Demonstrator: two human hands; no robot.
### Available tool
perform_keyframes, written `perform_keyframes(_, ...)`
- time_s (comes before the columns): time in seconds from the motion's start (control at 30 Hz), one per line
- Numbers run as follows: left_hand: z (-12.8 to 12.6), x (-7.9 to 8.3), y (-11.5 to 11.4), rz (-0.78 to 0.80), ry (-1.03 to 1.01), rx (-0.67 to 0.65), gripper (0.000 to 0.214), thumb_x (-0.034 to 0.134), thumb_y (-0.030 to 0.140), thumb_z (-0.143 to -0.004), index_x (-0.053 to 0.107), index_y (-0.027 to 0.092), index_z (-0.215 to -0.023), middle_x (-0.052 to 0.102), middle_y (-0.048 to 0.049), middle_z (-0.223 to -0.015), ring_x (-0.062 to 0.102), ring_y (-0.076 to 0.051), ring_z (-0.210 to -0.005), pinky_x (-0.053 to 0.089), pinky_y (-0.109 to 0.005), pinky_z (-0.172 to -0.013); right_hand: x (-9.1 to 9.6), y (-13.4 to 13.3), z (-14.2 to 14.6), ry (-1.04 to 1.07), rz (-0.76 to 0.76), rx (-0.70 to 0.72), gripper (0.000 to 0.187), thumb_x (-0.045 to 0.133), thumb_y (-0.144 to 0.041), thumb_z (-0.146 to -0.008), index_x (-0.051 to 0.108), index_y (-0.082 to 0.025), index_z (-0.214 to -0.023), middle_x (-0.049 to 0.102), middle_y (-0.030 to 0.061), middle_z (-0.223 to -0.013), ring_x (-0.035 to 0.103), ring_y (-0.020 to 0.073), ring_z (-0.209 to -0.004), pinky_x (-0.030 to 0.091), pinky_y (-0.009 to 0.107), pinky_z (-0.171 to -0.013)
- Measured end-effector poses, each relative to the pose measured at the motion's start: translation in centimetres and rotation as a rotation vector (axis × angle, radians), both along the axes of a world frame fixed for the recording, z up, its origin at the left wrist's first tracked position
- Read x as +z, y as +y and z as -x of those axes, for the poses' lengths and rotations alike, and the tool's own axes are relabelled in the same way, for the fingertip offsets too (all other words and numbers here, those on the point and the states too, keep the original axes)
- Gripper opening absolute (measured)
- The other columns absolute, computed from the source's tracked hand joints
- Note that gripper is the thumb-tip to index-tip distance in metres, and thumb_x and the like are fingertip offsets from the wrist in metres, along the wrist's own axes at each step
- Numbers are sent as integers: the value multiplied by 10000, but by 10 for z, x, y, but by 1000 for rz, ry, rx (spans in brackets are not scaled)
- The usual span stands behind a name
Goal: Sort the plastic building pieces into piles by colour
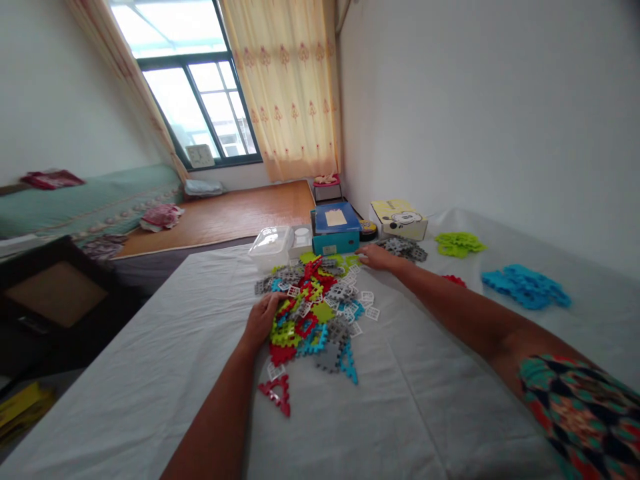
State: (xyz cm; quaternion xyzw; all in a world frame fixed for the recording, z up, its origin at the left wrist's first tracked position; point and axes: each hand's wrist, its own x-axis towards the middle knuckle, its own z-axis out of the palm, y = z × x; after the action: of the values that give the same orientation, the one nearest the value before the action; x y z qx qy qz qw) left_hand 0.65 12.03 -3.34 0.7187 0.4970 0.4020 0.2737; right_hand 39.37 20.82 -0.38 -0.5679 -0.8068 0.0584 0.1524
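Two hands are lying out on the bench point(150, 373).
The left hand point(263, 319) is curling over the mixed pile point(320, 312); the right hand point(377, 257) is touching the grey pile point(405, 248); grips unclear.

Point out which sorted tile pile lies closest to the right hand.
The grey pile, just beyond the right hand; the green pile and blue pile lie farther off.

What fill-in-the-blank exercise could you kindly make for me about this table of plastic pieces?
1. The right hand lies beside a sorted pile whose colour is ____.
2. The left hand rests on the mixed pile, whose piece nearest the camera is a red ____.
3. Between the clear container and the cartoon box stands a box with a ____ lid.
Missing words: grey; triangle; blue.
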Motion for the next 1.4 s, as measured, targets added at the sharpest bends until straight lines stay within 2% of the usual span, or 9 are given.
perform_keyframes(0.23, 0, 0, 0, -14, 9, -5, 473, 381, 512, -889, 733, 197, -897, 713, -42, -973, 628, -207, -946, 455, -325, -901, -10, 16, 19, 28, 54, -73, 348, 789, -322, -648, 739, -220, -977, 737, 69, -951, 678, 234, -825, 512, 273, -715)
perform_keyframes(0.43, 0, 1, 0, -4, -2, -8, 469, 400, 524, -878, 734, 195, -897, 714, -47, -984, 631, -219, -968, 446, -338, -923, 2, -10, 15, 135, -28, -84, 202, 682, -219, -748, 712, -163, -940, 724, 66, -952, 660, 175, -807, 485, 233, -696)
perform_keyframes(0.6, 0, 1, 1, 10, 2, -8, 489, 399, 546, -871, 728, 188, -917, 714, -58, -1011, 627, -229, -993, 437, -352, -946, 13, -37, -39, 290, -119, -101, 224, 648, -365, -782, 693, -183, -903, 722, 33, -847, 648, 159, -738, 493, 246, -684)
perform_keyframes(0.77, 0, 3, 2, 15, 20, 5, 492, 421, 574, -851, 728, 194, -904, 715, -58, -1027, 627, -238, -1005, 434, -363, -964, 19, -48, -104, 226, -151, -427, 445, 516, -543, -824, 702, -208, -1051, 714, 107, -790, 668, 260, -775, 532, 401, -773)
perform_keyframes(0.97, 0, 8, -1, 14, 39, 26, 513, 414, 583, -843, 732, 190, -929, 720, -56, -1028, 636, -237, -981, 449, -366, -950, -2, -52, -58, 243, -208, -553, 500, 560, -513, -790, 662, -234, -1192, 693, 167, -796, 673, 323, -774, 510, 510, -845)
perform_keyframes(1.07, -1, 9, -2, 16, 51, 33, 519, 398, 577, -851, 730, 184, -923, 717, -59, -1029, 633, -237, -987, 443, -369, -957, 1, -70, -54, 281, -239, -449, 396, 502, -423, -852, 674, -212, -1140, 688, 145, -795, 660, 278, -707, 538, 462, -766)
perform_keyframes(1.23, -3, 5, -1, -10, 41, 28, 523, 378, 566, -873, 728, 181, -926, 719, -60, -999, 636, -228, -970, 455, -356, -930, 40, -92, -74, 284, -238, -161, 297, 488, -303, -879, 667, -175, -1077, 699, 121, -912, 631, 223, -772, 519, 373, -752)
perform_keyframes(1.3, -3, 0, 2, -27, 26, 36, 517, 394, 571, -869, 723, 177, -924, 723, -59, -961, 640, -224, -947, 466, -350, -910, 50, -93, -57, 276, -220, -76, 282, 507, -276, -871, 660, -166, -1081, 701, 100, -943, 622, 205, -812, 505, 347, -775)
perform_keyframes(1.4, -2, -9, 6, -50, -21, 74, 496, 438, 574, -855, 710, 167, -942, 722, -64, -930, 644, -219, -922, 486, -341, -875, 44, -95, 4, 253, -168, 79, 222, 571, -241, -838, 683, -193, -1024, 707, 49, -931, 620, 164, -810, 495, 295, -789)
